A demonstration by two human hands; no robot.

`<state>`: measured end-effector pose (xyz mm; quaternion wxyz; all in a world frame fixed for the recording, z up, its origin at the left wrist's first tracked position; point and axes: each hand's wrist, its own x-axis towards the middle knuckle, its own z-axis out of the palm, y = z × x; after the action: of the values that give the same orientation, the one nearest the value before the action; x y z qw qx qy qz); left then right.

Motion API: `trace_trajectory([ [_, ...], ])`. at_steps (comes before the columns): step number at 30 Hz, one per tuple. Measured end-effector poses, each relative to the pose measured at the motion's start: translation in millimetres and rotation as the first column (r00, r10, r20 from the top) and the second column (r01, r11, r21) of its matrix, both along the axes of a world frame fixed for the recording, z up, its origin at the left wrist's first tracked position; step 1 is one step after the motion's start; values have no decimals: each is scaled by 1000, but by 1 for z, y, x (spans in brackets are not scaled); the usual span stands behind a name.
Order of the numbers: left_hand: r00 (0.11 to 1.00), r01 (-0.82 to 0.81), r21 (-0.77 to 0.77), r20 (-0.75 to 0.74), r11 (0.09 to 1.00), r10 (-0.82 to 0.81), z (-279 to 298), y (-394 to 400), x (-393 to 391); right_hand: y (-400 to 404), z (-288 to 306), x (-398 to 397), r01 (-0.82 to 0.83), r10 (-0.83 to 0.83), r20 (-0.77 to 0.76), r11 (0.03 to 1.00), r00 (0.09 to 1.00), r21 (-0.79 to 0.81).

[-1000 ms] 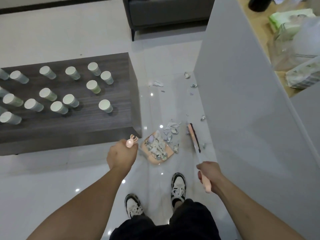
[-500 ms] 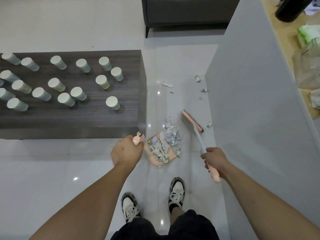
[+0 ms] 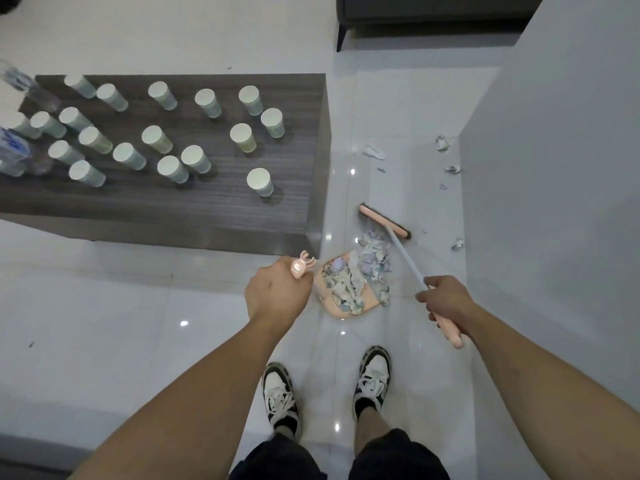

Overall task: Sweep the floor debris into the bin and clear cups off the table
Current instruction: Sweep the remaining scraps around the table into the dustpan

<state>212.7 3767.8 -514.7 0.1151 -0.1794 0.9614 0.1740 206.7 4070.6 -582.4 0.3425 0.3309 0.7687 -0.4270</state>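
Mid-sweep: right hand grips the broom, left hand grips the dustpan handle; next, drag the paper scraps in.

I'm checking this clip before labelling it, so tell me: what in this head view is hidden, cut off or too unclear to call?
- Bin: none in the head view.
- Dustpan: its handle is mostly hidden under the left hand; paper scraps cover most of its tray.
- Cups: whether they hold anything cannot be told from this angle.
- Plastic bottles: cut off by the left edge.
- Sofa: cut off by the top edge.
- Broom: its bristles are hidden behind the head.
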Motion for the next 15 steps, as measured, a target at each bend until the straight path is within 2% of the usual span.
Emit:
trace_trajectory([
  [7,1000,-21,-28,-3,999,21,-2,8,-1,18,-4,-20,-194,193,39,980,980,33],
  [12,1000,2,-41,6,999,-1,2,21,-6,24,12,24,-292,282,122,954,952,73],
  [15,1000,5,-21,16,1000,-5,3,24,-8,23,24,62,-262,253,151,964,955,40],
])
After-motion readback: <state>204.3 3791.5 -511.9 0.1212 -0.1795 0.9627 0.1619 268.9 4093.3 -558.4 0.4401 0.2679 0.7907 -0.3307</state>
